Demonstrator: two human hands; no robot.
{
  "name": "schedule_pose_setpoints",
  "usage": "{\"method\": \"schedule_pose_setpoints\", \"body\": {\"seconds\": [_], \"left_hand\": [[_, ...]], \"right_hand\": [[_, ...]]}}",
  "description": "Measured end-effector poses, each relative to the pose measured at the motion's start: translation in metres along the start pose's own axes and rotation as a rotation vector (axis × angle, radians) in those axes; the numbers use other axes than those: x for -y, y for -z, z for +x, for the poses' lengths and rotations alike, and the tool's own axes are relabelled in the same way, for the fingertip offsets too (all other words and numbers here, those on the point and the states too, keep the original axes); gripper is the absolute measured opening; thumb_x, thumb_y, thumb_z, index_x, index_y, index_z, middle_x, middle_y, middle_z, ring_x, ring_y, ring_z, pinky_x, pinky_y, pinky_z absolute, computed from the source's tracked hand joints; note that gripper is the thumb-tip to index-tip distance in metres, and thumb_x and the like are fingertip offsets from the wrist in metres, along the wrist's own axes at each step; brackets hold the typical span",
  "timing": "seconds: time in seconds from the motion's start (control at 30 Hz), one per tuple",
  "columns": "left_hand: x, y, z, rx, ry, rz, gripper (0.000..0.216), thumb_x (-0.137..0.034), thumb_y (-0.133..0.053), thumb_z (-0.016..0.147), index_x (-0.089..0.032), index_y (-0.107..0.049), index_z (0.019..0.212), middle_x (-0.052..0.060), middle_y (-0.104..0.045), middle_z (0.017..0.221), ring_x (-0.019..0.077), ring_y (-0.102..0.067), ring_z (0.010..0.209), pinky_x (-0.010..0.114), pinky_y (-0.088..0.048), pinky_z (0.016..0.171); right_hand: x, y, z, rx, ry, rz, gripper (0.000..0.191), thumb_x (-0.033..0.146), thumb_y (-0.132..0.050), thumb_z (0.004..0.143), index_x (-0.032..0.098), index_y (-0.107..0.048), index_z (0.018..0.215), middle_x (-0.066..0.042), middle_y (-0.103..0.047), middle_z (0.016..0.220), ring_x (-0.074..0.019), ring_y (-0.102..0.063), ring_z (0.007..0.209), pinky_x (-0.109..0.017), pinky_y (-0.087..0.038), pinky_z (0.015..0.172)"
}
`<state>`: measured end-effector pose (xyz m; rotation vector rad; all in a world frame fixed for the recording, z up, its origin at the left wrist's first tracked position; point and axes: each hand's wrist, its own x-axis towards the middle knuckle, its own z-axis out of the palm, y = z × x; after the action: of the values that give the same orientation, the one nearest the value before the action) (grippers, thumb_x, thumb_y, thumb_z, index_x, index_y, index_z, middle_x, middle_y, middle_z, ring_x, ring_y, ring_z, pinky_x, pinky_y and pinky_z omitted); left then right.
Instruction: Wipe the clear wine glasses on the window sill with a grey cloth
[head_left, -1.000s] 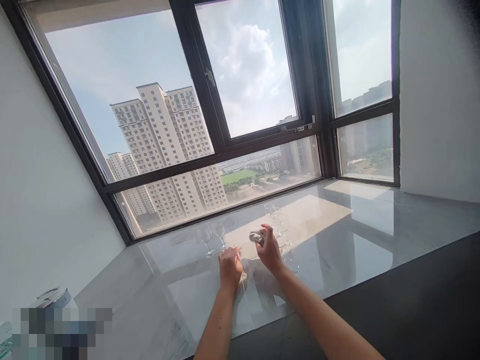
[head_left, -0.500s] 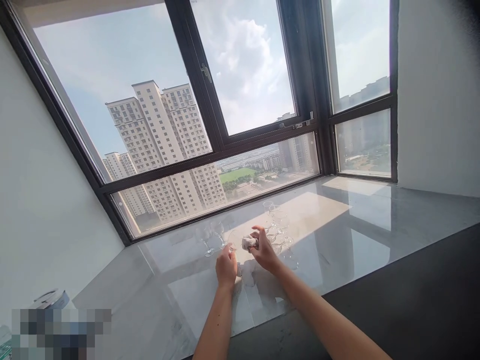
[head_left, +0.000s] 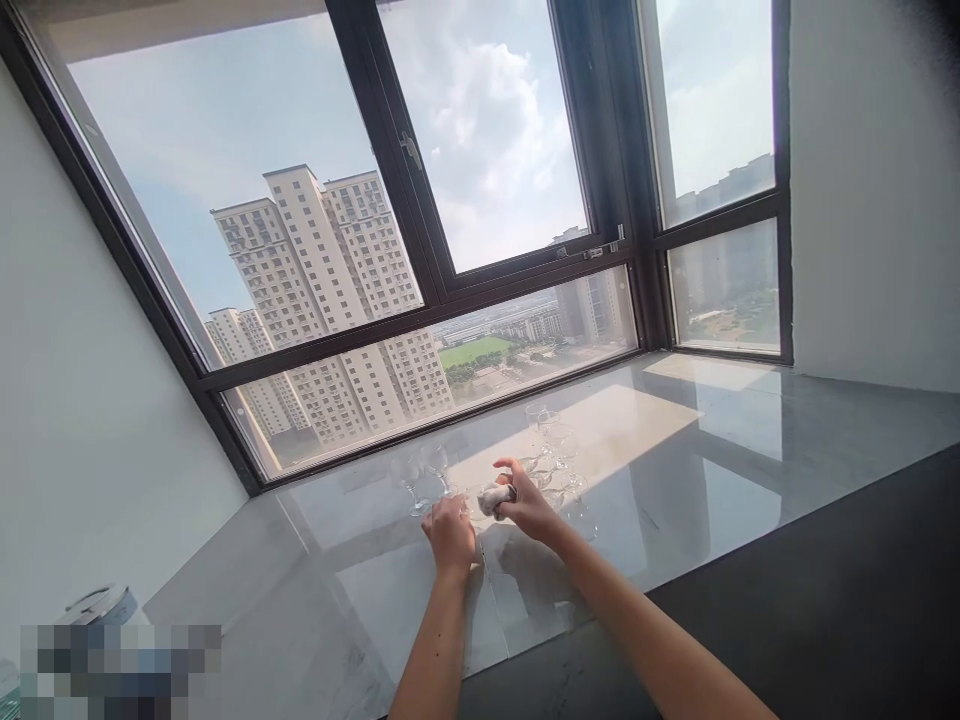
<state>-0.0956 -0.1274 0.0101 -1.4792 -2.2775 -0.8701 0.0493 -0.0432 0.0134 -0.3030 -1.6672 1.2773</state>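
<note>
My left hand [head_left: 452, 532] is closed around a clear glass [head_left: 466, 503], largely hidden behind the fingers. Its see-through outline is faint. Just to the right, my right hand [head_left: 527, 508] grips a bunched white cloth [head_left: 495, 497] close to that glass, with the index finger raised. Whether cloth and glass touch, I cannot tell. Two stemmed glasses [head_left: 414, 485] stand upright beyond my left hand. Past my right hand is a group of several clear glasses [head_left: 556, 455], partly covered by the hand and hard to separate.
The glossy stone sill [head_left: 360, 580] has a front edge running diagonally below my forearms. Dark-framed windows [head_left: 525, 275] rise behind it. At lower left stands a container with a pale lid [head_left: 97, 602], next to a blurred-out patch.
My left hand has turned and shifted slightly left, so the glass shows less above its fingers. The right hand with the cloth has moved slightly left.
</note>
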Motion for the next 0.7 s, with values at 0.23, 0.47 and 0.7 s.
{"method": "schedule_pose_setpoints", "body": {"seconds": [0.23, 0.47, 0.7], "left_hand": [[0.006, -0.01, 0.009, 0.099, 0.145, -0.332, 0.028, -0.02, -0.042, 0.094, -0.021, -0.067, 0.106, 0.007, -0.075, 0.102, 0.0201, -0.067, 0.095, 0.034, -0.045, 0.091], [0.013, -0.02, 0.01, 0.173, 0.032, -0.327, 0.021, -0.02, -0.052, 0.089, -0.018, -0.066, 0.105, 0.009, -0.071, 0.101, 0.0203, -0.065, 0.096, 0.03, -0.047, 0.084], [-0.003, -0.007, 0.005, 0.12, 0.046, 0.007, 0.017, -0.024, -0.055, 0.088, -0.019, -0.066, 0.1, 0.008, -0.066, 0.096, 0.0241, -0.059, 0.097, 0.033, -0.043, 0.08]], "right_hand": [[0.012, 0.002, 0.003, -0.275, 0.111, 0.067, 0.056, 0.016, -0.055, 0.069, 0.024, -0.035, 0.122, 0.005, -0.052, 0.078, -0.0133, -0.053, 0.069, -0.026, -0.046, 0.062], [0.012, 0.0, -0.003, -0.345, 0.199, -0.238, 0.056, 0.012, -0.051, 0.072, 0.025, -0.035, 0.125, 0.002, -0.058, 0.084, -0.0136, -0.055, 0.067, -0.026, -0.046, 0.064], [0.015, -0.006, -0.019, -0.101, 0.334, -0.624, 0.065, 0.008, -0.053, 0.065, 0.025, -0.037, 0.126, -0.002, -0.063, 0.09, -0.0196, -0.059, 0.078, -0.029, -0.043, 0.07]]}}
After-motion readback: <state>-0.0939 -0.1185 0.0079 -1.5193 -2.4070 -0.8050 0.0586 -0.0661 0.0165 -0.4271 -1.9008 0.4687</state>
